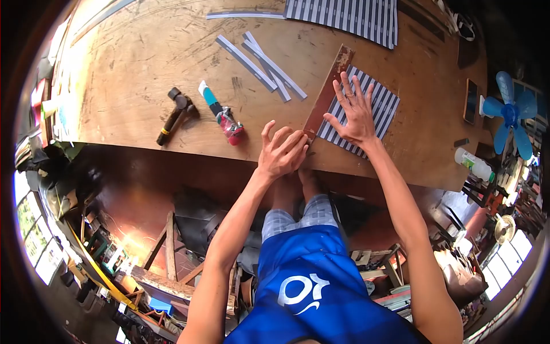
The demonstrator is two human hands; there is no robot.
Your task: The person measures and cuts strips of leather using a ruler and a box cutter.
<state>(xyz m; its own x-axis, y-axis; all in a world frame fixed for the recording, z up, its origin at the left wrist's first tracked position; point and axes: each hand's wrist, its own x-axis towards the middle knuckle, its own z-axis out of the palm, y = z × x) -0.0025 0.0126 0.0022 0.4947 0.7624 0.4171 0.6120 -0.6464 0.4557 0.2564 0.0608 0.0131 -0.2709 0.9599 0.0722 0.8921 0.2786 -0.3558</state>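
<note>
A reddish-brown wooden strip point(322, 106) lies slantwise on the wooden table, along the left edge of a sheet with dark and white stripes point(385, 109). My left hand point(283, 150) is at the strip's near end, its fingers bent and closed against that end; the thumb is mostly hidden. Over the striped sheet, my right hand point(356, 117) lies flat with its fingers spread, fingertips near the strip's right edge. It covers part of the sheet. Left of my left hand are a cutter knife point(215, 106) with a teal and red wrapped handle and a hammer point(179, 114).
Loose narrow striped strips point(269, 69) lie farther back on the table point(143, 74). A larger striped sheet point(344, 17) is at the far side. On the right are a phone point(470, 101), a plastic bottle point(474, 164) and a blue fan point(510, 112).
</note>
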